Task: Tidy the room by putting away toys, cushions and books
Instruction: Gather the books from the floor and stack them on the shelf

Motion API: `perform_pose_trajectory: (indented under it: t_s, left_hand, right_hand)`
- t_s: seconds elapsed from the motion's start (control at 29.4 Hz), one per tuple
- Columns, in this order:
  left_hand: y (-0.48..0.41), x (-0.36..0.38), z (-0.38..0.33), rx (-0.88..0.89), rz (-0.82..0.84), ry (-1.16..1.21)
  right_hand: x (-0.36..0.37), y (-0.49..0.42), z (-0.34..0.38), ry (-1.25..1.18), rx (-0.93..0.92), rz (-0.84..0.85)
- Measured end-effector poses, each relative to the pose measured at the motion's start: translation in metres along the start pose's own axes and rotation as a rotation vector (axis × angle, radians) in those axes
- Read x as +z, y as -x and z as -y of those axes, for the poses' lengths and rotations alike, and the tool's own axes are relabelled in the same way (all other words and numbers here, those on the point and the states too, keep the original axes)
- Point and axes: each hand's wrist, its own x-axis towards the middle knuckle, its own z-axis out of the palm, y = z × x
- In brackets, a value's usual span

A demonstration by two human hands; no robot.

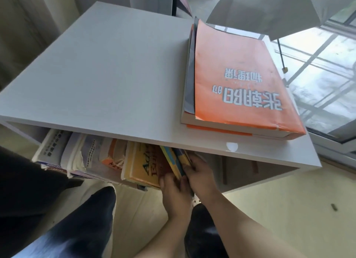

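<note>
Left hand (173, 192) & right hand (200, 173) both gripped thin yellow-and-blue paperback books (174, 159), partway into open shelf (238, 169) under white laminate tabletop (107, 74). Risk: neighbouring yellow softcover book (142, 169) leaned loosely, so a hard shove could've buckled covers or tipped the row.

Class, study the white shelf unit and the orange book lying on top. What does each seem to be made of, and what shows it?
White shelf unit: probably laminated board, smooth and mostly matte; flat even panels, a small glare spot near the front edge. Orange book: paper, soft matte cover; its corner curls, and the surface is creased and scuffed.
</note>
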Motion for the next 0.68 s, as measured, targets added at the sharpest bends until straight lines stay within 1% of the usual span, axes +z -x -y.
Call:
perform_pose_trajectory:
  t_s: [0.1, 0.17, 0.2, 0.27, 0.34, 0.37, 0.44, 0.51, 0.61, 0.68]
  left_hand:
    - [0.002, 0.003, -0.005, 0.055, -0.089, 0.074]
    - [0.008, 0.005, 0.001, 0.066, -0.128, 0.081]
    - [0.01, 0.007, 0.005, 0.069, -0.133, 0.075]
    - [0.009, 0.012, 0.017, 0.052, -0.088, -0.01]
    - [0.007, 0.019, 0.031, 0.034, 0.045, -0.16]
    - [0.005, 0.02, 0.033, 0.003, 0.131, -0.19]
    - [0.002, 0.023, 0.037, -0.099, 0.301, -0.164]
    - [0.001, 0.02, 0.038, -0.189, 0.433, -0.165]
    - [0.001, 0.015, 0.041, -0.189, 0.596, -0.263]
    - [-0.002, 0.01, 0.039, -0.172, 0.648, -0.38]
  right_hand:
    - [-0.005, -0.001, 0.008, 0.049, -0.1, 0.013]
    - [-0.006, 0.004, 0.002, 0.074, -0.13, 0.008]
    - [-0.007, 0.006, -0.001, 0.085, -0.145, 0.015]
    - [-0.006, 0.01, -0.011, 0.134, -0.151, 0.042]
    - [-0.005, 0.011, -0.022, 0.224, -0.12, 0.09]
    - [-0.006, 0.011, -0.028, 0.261, -0.096, 0.109]
    - [-0.012, 0.011, -0.036, 0.309, -0.047, 0.154]
    - [-0.015, 0.008, -0.042, 0.335, -0.009, 0.195]
    - [-0.013, 0.003, -0.05, 0.376, 0.04, 0.224]
    - [-0.012, 0.0, -0.054, 0.461, 0.062, 0.247]
